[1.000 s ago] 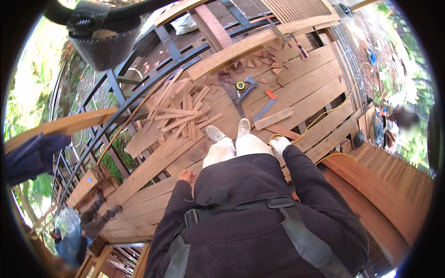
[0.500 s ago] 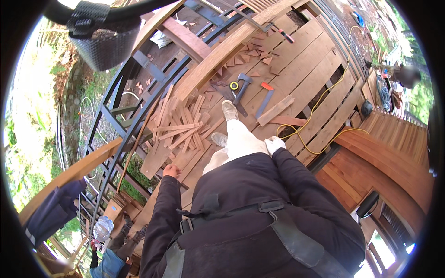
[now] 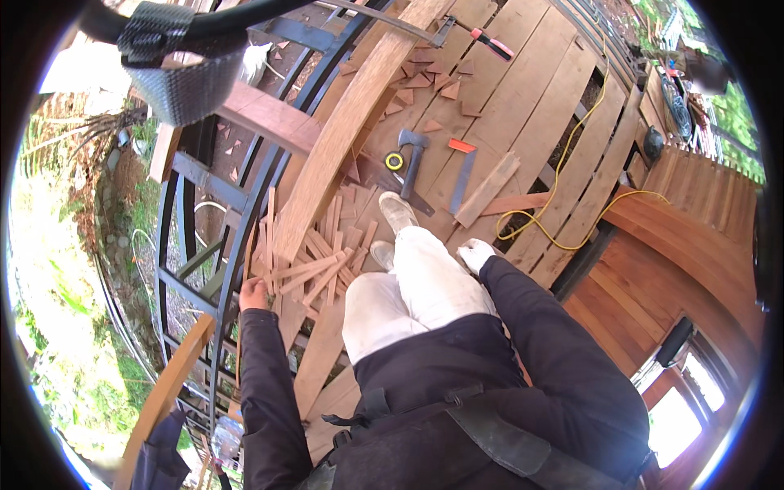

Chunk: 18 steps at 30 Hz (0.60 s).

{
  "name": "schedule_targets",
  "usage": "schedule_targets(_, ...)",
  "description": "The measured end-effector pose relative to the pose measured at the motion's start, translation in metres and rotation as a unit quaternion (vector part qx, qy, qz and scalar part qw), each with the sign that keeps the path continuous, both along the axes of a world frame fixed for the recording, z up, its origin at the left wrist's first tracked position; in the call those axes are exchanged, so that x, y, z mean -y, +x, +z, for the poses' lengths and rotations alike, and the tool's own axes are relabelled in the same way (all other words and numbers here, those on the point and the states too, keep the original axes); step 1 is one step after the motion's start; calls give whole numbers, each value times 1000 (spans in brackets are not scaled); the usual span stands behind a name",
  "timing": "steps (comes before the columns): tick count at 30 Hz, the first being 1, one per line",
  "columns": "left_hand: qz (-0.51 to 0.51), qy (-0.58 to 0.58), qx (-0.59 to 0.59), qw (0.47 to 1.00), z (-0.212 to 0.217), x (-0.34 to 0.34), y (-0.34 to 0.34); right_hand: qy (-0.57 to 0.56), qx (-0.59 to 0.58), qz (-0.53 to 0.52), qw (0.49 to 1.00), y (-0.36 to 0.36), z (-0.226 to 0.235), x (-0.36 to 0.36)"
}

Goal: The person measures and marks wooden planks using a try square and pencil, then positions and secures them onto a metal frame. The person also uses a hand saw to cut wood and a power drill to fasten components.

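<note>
My bare left hand (image 3: 254,294) is held out beside the near end of a thick wooden beam (image 3: 351,122), above the left edge of a heap of thin wood strips (image 3: 322,265). Its fingers are loosely bent and a little apart, with nothing visible in them. In a white glove, my right hand (image 3: 475,255) hangs by my right thigh with the fingers curled in; whatever it may hold is hidden. On the deck ahead of my shoes lie an axe (image 3: 414,159), a yellow-and-black tape measure (image 3: 394,161) and a try square with an orange handle (image 3: 461,167).
A clamp with a red-and-black handle (image 3: 492,45) grips the beam's far part. Triangular offcuts (image 3: 418,81) litter the boards. A yellow cord (image 3: 563,163) runs along the right, near gaps between deck boards. Dark metal framing (image 3: 216,278) borders the left. A short board (image 3: 487,189) lies ahead.
My left hand has moved left and slightly forward, toward the beam's near end. The view has shifted, bringing the beam and strips closer. My right hand stays near my thigh.
</note>
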<state>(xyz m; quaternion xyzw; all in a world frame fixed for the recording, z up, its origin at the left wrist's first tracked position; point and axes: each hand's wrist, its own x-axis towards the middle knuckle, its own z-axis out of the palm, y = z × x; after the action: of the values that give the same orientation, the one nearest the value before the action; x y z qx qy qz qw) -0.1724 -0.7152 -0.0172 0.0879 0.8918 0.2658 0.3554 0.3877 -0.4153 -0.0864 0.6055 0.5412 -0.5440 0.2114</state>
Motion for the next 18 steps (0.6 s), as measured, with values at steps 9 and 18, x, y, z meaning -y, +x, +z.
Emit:
schedule_targets(9, -33, -75, -423, 902, -158, -52, -144, 117, 36, 53, 991, -25, -214, -27)
schedule_targets(18, -8, -109, -526, 843, -207, -76, -115, 136, 125, -13, 983, -39, -329, -68)
